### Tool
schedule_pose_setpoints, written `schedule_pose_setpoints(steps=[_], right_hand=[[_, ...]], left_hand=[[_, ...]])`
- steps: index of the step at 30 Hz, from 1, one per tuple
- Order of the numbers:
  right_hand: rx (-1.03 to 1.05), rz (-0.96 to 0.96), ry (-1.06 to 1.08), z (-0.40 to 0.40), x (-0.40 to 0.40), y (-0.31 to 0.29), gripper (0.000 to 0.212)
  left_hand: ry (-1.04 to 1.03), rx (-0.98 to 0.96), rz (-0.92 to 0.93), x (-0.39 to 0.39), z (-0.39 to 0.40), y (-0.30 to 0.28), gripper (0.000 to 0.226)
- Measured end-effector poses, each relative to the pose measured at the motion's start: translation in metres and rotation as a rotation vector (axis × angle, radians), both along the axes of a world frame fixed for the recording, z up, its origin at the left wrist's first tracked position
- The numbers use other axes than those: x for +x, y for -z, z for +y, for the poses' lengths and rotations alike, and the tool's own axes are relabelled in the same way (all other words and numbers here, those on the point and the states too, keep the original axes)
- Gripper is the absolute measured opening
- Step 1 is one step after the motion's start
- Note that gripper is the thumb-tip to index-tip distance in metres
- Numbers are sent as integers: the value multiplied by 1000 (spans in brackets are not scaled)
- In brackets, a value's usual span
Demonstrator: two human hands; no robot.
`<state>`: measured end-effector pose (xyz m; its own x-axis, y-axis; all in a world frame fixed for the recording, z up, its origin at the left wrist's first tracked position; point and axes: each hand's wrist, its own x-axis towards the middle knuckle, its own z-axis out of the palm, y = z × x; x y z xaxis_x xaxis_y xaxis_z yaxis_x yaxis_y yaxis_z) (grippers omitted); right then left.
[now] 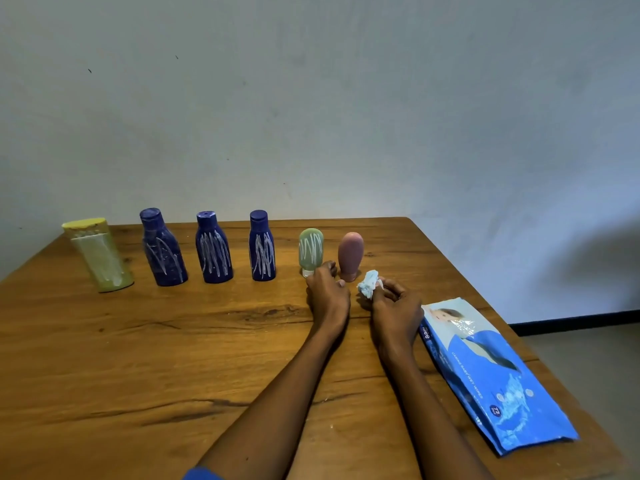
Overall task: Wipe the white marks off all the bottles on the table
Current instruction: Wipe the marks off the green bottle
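Two hands reach over the desk [145,341], a wipes pack [491,375] lying to their right. Right hand [394,306] pinches a crumpled wipe [369,284]; left hand [327,292], fingers curled, holds nothing, just before the green bottle [310,249]. Pink bottle [350,254] shows no marks. Farther left, three blue bottles [213,252] and a yellow one [98,254] carry white marks.

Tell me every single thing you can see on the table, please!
Yellow bottle: one, yellow with white marks, far left of the row.
Blue bottles: three, dark blue with white scribbles, standing mid-row.
Green bottle: one, pale green with white scribbles, cap down, right of the blue ones.
Pink bottle: one, pink, no marks showing, right end of the row.
Wet wipes pack: one, blue, lying at the table's right side.
Table: one, brown wood.
Wipe: one, pale blue, crumpled.
Hands: left hand by the green bottle's base; right hand grips the wipe.
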<state>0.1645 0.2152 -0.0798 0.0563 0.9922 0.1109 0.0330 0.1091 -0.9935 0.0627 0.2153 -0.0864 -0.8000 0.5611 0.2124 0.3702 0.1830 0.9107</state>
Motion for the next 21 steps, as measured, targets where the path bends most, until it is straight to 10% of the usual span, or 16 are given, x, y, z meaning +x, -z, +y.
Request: schedule_pose_setpoints(steps=[10, 21], right_hand=[[55, -47, -188, -13, -6, 0, 27], [75, -105, -393, -15, -3, -3, 32]], left_hand=[[-199, 38, -61, -26, -53, -13, 19], [-81, -169, 37, -54, -35, -15, 76]])
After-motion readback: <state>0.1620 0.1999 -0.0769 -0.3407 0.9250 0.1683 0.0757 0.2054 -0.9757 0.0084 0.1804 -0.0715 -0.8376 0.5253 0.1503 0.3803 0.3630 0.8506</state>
